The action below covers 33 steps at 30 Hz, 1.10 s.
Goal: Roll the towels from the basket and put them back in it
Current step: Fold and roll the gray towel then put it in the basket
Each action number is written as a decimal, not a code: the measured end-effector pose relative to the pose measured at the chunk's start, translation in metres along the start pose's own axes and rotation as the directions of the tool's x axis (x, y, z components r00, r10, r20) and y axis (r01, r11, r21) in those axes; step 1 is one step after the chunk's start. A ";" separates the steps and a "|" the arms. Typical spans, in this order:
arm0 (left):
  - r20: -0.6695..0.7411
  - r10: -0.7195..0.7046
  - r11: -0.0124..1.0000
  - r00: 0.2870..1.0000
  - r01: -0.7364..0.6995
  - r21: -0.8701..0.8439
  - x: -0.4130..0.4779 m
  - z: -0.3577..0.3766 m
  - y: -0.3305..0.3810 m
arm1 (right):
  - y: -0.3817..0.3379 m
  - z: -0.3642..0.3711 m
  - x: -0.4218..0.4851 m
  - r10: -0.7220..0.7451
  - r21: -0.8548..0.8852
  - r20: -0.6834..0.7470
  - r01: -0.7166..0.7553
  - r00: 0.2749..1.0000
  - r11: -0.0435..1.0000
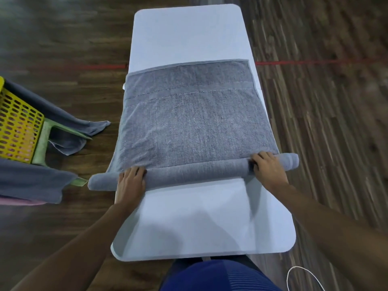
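Note:
A grey towel [189, 122] lies flat across the white table [189, 223]. Its near end is wound into a thin roll [195, 172] that spans the table's width and sticks out past both sides. My left hand [131, 182] rests on the roll near its left end, fingers curled over the top. My right hand [267, 170] lies on the roll near its right end, fingers bent over it. The yellow basket [19, 131] stands on the floor at the far left, with grey towels [69, 120] draped over its rim.
Another grey towel [33, 182] hangs over a green frame [45, 139] beside the basket. The far half of the table is bare white. Wood floor with a red line [315, 63] surrounds the table. A white cable [302, 276] lies at the bottom right.

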<state>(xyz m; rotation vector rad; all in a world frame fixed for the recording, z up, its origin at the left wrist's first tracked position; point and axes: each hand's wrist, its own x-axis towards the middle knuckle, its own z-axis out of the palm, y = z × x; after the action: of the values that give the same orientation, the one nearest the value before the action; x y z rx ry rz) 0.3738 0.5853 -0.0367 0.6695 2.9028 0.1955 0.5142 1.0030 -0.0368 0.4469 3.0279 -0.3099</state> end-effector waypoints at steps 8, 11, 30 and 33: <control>0.159 0.016 0.999 0.987 -0.022 0.040 -0.005 0.001 0.001 | 0.002 0.013 -0.014 -0.022 -0.079 0.007 0.023 1.000 0.997; 0.176 -0.034 0.999 0.984 0.031 0.020 0.005 -0.008 0.004 | 0.000 -0.003 -0.002 -0.002 -0.114 0.106 0.014 0.994 0.993; 0.134 -0.032 0.995 0.990 0.019 0.094 -0.004 0.001 0.006 | 0.002 0.004 0.006 -0.048 -0.127 0.079 0.058 0.996 0.990; 0.137 -0.049 0.996 0.989 0.039 0.078 -0.002 -0.004 0.010 | 0.003 -0.006 0.019 -0.035 -0.161 0.140 0.058 0.990 0.985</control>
<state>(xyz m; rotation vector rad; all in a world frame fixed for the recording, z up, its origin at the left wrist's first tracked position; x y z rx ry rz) 0.3789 0.5934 -0.0312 0.6044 2.7997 0.0324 0.4964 1.0120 -0.0333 0.3287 2.9021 -0.0866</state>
